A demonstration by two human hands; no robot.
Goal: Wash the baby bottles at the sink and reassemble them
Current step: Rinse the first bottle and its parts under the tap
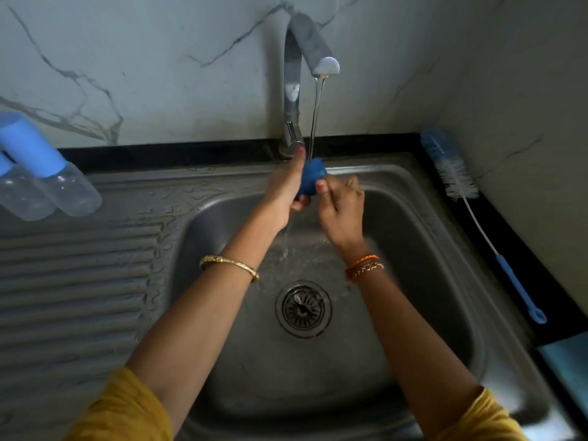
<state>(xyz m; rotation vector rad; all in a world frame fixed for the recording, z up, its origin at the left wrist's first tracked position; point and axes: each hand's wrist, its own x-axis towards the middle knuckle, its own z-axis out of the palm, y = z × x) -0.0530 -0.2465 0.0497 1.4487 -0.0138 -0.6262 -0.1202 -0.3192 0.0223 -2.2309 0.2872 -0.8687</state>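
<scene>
Rinsing blue cap (pixel 311 179) (shape half-hidden)

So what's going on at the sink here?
A person is rinsing a small blue bottle part under the running tap. The left hand grips it and the right hand pinches its side. Two bottles with blue caps lie on the draining board, and a bottle brush lies right of the sink.

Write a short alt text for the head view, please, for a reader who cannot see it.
Two hands, left hand and right hand, hold a blue cap under running tap water over a steel sink. Two bottles lie left; a brush lies right.
</scene>
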